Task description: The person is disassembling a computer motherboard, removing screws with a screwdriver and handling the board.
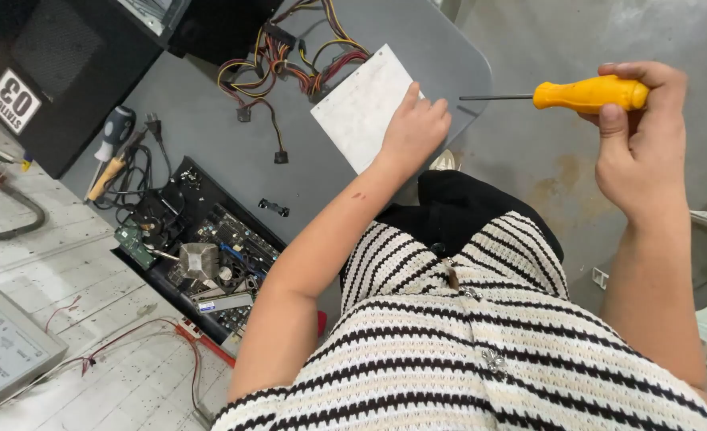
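Grey tabletop (210, 128) fills the upper part of the head view, ending at a rounded corner above a stained concrete floor (545, 168). Off the table's edge, the right hand (637, 148) is closed around the orange plastic handle of a screwdriver (589, 94), whose thin dark shaft points left, level, over the floor. On the table, the left hand (413, 132) lies loosely curled, fingers pressing the near corner of a flat pale-grey metal power-supply box (361, 108). Behind that box spreads a bundle of red, yellow and black cables (290, 60). Farther left sits an open black computer case (202, 251) showing its circuit board.
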